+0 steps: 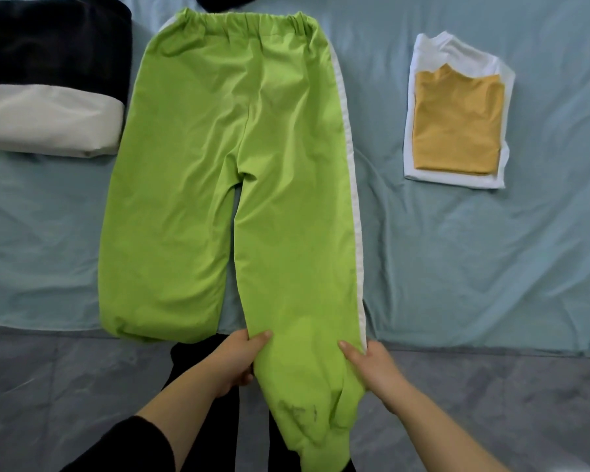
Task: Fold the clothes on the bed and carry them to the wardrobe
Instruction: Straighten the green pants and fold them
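Lime-green trousers [229, 137] with white side stripes lie flat on the pale blue bed sheet [457, 250], waistband at the far side. Their left leg ends at the bed's near edge. The right leg hangs over that edge toward me. My left hand [237, 361] grips the inner side of that hanging leg. My right hand [372, 364] grips its outer side by the white stripe. A folded mustard top [457, 124] rests on a folded white garment [423, 59] to the right.
At the left lies a folded black and off-white garment [48, 97]. A dark piece of clothing [225, 1] shows at the top edge. Grey marbled floor [65, 386] runs below the bed's edge, and my dark-clothed legs stand against it.
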Available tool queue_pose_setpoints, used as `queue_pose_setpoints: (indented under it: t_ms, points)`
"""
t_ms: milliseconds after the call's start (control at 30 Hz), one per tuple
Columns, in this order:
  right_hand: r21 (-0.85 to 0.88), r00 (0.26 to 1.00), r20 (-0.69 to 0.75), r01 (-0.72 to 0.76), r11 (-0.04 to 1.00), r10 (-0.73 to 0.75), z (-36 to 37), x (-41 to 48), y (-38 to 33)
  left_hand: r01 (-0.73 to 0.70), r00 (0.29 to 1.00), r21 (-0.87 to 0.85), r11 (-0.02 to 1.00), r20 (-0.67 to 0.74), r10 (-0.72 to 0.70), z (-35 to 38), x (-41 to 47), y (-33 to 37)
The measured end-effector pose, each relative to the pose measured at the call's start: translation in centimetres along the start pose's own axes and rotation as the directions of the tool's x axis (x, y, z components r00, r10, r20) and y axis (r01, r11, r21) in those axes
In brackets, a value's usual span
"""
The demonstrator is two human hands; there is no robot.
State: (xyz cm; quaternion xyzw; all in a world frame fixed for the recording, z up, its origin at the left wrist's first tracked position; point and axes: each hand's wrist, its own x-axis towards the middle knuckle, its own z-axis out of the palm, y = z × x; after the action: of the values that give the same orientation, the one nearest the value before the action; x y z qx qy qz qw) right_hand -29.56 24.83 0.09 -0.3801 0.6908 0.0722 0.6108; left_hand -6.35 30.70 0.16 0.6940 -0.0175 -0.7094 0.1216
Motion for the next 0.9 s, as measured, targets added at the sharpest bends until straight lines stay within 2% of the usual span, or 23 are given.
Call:
queue_pose_setpoints:
  t_ms: [100,167,300,367,467,533,600,667,767,900]
  points:
    - [-0.01,0.999,-0.005,-0.043,0.999,0.043,-0.5,1.1,1.0,-0.036,0.998,0.17,0.985,-0.047,0.044,-0.8,1.3,-0.3]
    - [-0.002,0.999,0.015,-0.04,0.999,0.04,-1.1,2.0,1.2,-0.075,0.995,0.196,0.978,-0.055,0.087,-1.5,2.0,0.1]
    - [-0.054,0.997,-0.075,-0.004,0.999,0.0,-2.3,4.3,1.3,-0.098,0.982,0.255,0.962,-0.13,0.135,-2.4,3.4,1.0]
    - [-0.124,0.998,-0.064,-0.035,0.992,0.028,-2.7,5.0,1.4,-0.071,0.977,0.32,0.945,-0.168,0.13,-2.6,4.0,1.0]
    - [-0.321,0.996,-0.09,-0.055,0.945,0.027,-3.1,5.7,0.3,-0.078,0.972,0.374,0.924,-0.176,0.154,-2.7,4.4,2.0]
    - [-0.332,0.979,-0.195,-0.015,0.943,-0.053,-3.2,6.4,-1.8,-0.169,0.947,0.322,0.932,-0.208,0.244,-2.8,4.6,3.7]
    - [-0.219,0.952,-0.272,0.084,0.972,-0.143,-3.2,7.5,-4.3,-0.281,0.907,0.168,0.945,-0.276,0.319,-2.8,5.0,5.9]
    - [-0.084,0.935,-0.299,0.172,0.981,-0.19,-3.1,9.0,-6.5,-0.343,0.881,-0.019,0.939,-0.353,0.315,-2.9,5.9,7.5]
    - [-0.091,0.902,-0.369,0.206,0.974,-0.225,-3.7,11.1,-8.0,-0.315,0.887,-0.115,0.942,-0.39,0.249,-2.6,7.0,8.0]
    - [-0.156,0.912,-0.367,0.136,0.978,-0.185,-4.7,11.7,-7.8,-0.254,0.916,-0.088,0.963,-0.342,0.21,-2.7,7.2,7.9]
